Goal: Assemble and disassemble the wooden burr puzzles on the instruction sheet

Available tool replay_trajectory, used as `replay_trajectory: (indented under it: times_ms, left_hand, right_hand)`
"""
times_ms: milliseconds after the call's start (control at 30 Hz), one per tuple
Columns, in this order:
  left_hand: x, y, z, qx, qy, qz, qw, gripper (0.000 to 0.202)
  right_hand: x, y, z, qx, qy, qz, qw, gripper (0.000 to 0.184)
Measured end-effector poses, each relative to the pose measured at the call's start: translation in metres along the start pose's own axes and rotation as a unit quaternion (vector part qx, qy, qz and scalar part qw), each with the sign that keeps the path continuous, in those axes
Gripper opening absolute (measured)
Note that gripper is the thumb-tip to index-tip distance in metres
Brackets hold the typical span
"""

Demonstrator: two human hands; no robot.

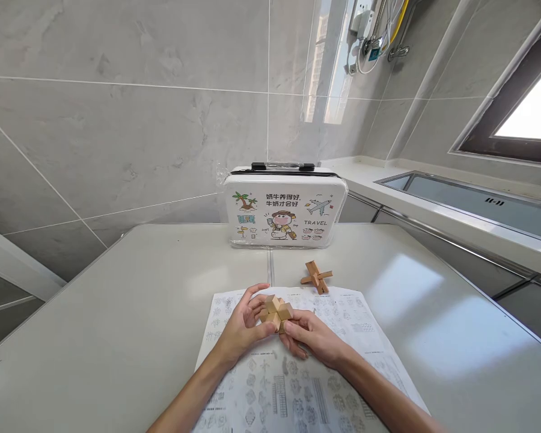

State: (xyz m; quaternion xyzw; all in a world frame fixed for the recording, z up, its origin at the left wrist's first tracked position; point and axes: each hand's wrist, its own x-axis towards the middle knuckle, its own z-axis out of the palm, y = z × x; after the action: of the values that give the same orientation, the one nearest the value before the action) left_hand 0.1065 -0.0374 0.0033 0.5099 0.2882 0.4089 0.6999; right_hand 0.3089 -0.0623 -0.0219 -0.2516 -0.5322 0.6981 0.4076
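Between my two hands is a pale wooden burr puzzle [277, 310], a cluster of interlocked blocks, held just above a printed sheet. My left hand [247, 322] grips it from the left, thumb along its lower front and fingers behind. On the other side, my right hand [313, 337] pinches its lower right corner, with the other fingers curled beneath. The printed instruction sheet [261, 391] carries small puzzle diagrams and lies flat under both hands. Beyond its far edge a second, browner wooden puzzle [316, 277], shaped like a crossed star, rests near the right hand.
A white cartoon-printed case [256, 210] with a black handle stands at the back of the light table [117, 313], against the grey tiled wall. To the right runs a counter [365, 174] with an inset sink [469, 195]. Pipes and cables [379, 42] hang in the upper right corner.
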Motion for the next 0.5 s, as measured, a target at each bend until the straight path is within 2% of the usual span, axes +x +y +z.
replay_trajectory:
  times_ms: [333, 500]
  left_hand:
    - [0.0009, -0.0025, -0.0028, 0.066, 0.014, 0.037, 0.997, 0.081]
    - [0.0011, -0.0024, -0.0042, 0.114, 0.034, 0.059, 0.991, 0.078]
  right_hand:
    - [0.0001, -0.0072, 0.0049, -0.033, 0.029, 0.014, 0.999, 0.042]
    - [-0.0006, -0.0092, 0.0079, -0.113, 0.066, -0.007, 0.991, 0.039]
